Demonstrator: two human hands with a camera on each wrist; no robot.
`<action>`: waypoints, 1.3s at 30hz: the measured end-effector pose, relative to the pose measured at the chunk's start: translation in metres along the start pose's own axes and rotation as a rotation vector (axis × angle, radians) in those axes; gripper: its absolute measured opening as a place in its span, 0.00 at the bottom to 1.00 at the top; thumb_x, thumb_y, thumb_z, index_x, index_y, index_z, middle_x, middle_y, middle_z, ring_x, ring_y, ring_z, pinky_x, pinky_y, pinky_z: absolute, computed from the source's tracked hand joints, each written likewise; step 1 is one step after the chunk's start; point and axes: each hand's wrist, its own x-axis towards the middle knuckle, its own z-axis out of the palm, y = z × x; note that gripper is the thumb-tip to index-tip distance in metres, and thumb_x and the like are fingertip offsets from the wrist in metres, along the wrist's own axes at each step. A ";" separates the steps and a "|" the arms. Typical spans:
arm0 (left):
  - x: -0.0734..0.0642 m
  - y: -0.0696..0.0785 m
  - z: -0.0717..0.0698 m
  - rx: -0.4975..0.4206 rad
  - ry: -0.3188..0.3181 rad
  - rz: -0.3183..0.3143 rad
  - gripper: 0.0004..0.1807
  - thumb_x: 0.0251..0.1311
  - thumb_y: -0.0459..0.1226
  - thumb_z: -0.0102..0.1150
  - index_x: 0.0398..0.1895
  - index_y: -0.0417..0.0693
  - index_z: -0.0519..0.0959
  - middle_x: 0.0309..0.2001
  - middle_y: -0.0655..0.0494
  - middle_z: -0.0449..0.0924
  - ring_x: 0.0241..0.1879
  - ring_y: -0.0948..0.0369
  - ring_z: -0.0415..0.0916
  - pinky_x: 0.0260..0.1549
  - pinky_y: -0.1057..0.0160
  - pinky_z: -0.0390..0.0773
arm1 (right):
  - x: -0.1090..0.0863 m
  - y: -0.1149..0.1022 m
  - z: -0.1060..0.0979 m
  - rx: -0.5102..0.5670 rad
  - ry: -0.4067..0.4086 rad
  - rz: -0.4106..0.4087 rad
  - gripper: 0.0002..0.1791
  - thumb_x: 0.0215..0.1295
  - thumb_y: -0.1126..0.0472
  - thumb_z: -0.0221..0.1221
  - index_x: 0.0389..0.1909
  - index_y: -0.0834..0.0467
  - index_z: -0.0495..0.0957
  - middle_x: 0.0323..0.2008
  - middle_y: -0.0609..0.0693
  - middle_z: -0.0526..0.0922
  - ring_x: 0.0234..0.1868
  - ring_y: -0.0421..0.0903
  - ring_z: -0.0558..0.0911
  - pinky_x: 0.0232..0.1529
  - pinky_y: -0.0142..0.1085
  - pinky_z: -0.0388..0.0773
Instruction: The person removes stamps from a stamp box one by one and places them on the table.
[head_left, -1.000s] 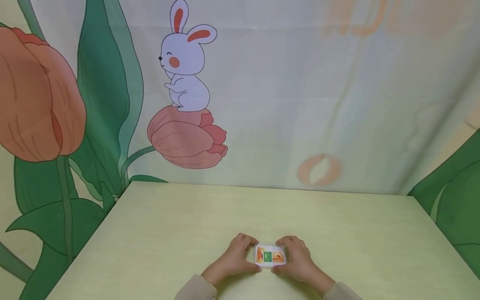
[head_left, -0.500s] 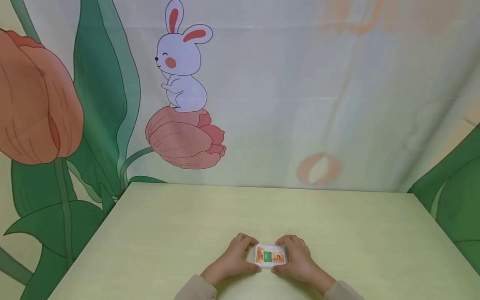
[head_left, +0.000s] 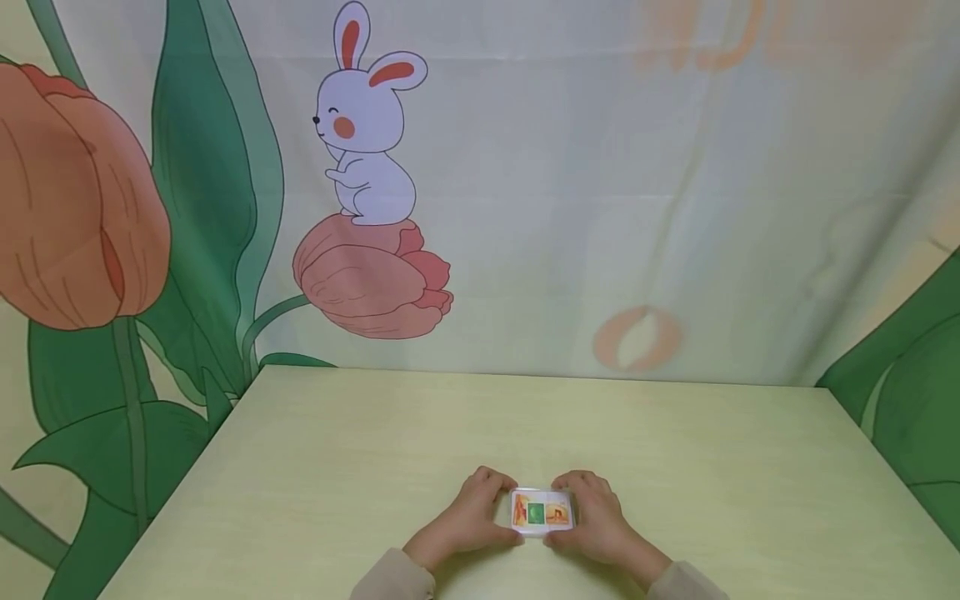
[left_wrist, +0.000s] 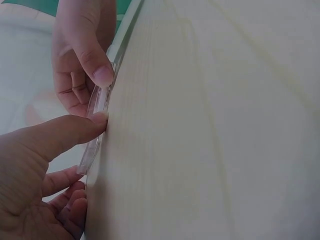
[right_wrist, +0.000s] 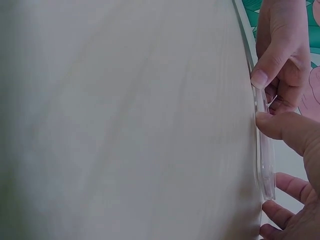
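Observation:
A small flat clear plastic case (head_left: 542, 511) with a colourful printed face, orange and green pictures on white, lies low at the table's near middle in the head view. My left hand (head_left: 476, 512) pinches its left end, thumb on the near edge and fingertips on the far edge. The right hand (head_left: 596, 517) holds the opposite end the same way. Seen side-on in the left wrist view, the case (left_wrist: 90, 152) is thin, with both thumbs against its near side. In the right wrist view, the case (right_wrist: 266, 155) sits close over the tabletop.
A pale wood-grain table (head_left: 375, 433) spreads around the hands. Behind it hangs a cloth backdrop (head_left: 540, 208) printed with a rabbit, tulips and large green leaves, meeting the table's far edge.
Both hands keep their hold on the case with almost no movement. The head view shifts very slightly.

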 end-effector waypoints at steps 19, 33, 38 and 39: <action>0.000 0.002 -0.002 -0.021 -0.010 -0.010 0.35 0.39 0.43 0.72 0.51 0.39 0.70 0.45 0.53 0.64 0.46 0.59 0.61 0.49 0.60 0.66 | 0.001 0.000 -0.001 0.002 -0.007 -0.009 0.32 0.34 0.57 0.74 0.43 0.54 0.71 0.52 0.55 0.71 0.56 0.57 0.65 0.55 0.56 0.58; 0.000 0.002 -0.001 -0.053 -0.020 -0.031 0.34 0.39 0.41 0.73 0.51 0.40 0.70 0.44 0.54 0.63 0.45 0.60 0.60 0.49 0.61 0.65 | 0.001 0.002 0.000 0.003 -0.006 0.004 0.32 0.33 0.57 0.75 0.44 0.53 0.72 0.52 0.55 0.71 0.56 0.56 0.65 0.55 0.56 0.58; -0.002 0.005 -0.005 -0.019 -0.046 -0.012 0.36 0.38 0.40 0.72 0.53 0.39 0.68 0.46 0.52 0.62 0.47 0.59 0.60 0.51 0.58 0.65 | 0.001 0.002 0.001 -0.004 -0.016 0.006 0.32 0.33 0.56 0.74 0.44 0.54 0.72 0.52 0.54 0.71 0.57 0.56 0.65 0.55 0.55 0.58; -0.003 0.006 -0.005 -0.015 -0.052 -0.007 0.36 0.39 0.40 0.72 0.53 0.38 0.68 0.46 0.52 0.62 0.47 0.58 0.60 0.52 0.57 0.65 | 0.001 0.002 0.001 -0.007 -0.020 0.006 0.32 0.34 0.55 0.74 0.44 0.54 0.72 0.52 0.54 0.71 0.57 0.55 0.65 0.55 0.55 0.58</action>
